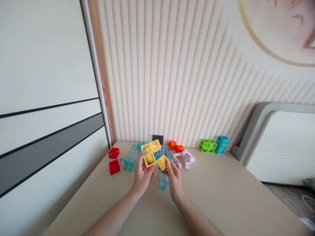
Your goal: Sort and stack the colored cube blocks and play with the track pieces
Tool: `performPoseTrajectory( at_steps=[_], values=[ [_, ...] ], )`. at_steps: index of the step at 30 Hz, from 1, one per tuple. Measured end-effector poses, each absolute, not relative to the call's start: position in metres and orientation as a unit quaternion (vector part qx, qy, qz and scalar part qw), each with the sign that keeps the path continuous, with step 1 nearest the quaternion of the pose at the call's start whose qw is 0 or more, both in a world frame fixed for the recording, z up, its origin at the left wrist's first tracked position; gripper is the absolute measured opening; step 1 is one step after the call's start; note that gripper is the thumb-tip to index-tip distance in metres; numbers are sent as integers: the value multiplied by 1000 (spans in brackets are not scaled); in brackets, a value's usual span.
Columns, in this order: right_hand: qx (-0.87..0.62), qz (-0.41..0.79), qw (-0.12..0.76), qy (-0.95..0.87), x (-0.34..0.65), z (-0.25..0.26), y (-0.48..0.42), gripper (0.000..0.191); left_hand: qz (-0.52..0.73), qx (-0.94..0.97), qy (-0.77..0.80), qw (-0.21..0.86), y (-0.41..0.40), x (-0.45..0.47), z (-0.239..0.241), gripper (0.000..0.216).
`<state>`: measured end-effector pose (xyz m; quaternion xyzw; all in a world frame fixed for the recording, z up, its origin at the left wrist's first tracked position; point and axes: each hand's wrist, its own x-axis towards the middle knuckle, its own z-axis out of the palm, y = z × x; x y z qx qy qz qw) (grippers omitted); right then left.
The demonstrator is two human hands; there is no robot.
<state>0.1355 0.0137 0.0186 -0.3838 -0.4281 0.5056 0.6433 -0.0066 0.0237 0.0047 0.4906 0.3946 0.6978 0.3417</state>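
With my left hand (142, 173) gripping the L-shaped yellow piece (150, 153) and my right hand (175, 179) pinching 1 yellow block (162, 162) just beside it above the tabletop (211, 193), I'd square their facing sides before pressing.

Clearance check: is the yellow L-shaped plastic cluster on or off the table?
Off: left hand holds the cluster up, partly hiding teal plastic pieces.

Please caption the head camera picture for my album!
Left hand and right hand hold yellow blocks above a table; green blocks stand by the wall.

Two hands (142, 175) (175, 183), apparently two yellow pieces (149, 159) (162, 162), one green piece (208, 146).
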Motion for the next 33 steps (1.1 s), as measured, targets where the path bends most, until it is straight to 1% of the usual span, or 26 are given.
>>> performPoseTrajectory(
  at_steps=[7, 15, 21, 23, 26, 29, 33],
  values=[
    [-348, 545, 669, -365, 132, 14, 19, 50, 696, 486, 384, 364, 22, -4, 9, 53],
    [-350, 532, 681, -361, 126, 16, 15, 49, 695, 469, 394, 376, 20, -1, 11, 55],
    [-327, 543, 706, -315, 133, 19, 24, 40, 708, 464, 382, 370, 23, -5, 10, 55],
    [-315, 534, 712, -331, 135, 21, 24, 42, 689, 487, 372, 385, 21, -4, 9, 53],
    [-321, 530, 701, -353, 133, 22, 20, 49, 661, 527, 346, 407, 15, 1, 7, 52],
    [-335, 542, 671, -379, 130, 23, 16, 57, 654, 534, 342, 412, 12, 4, 6, 60],
    [-330, 553, 637, -423, 128, 23, 12, 63, 657, 519, 374, 400, 14, 1, 8, 80]
  ],
)
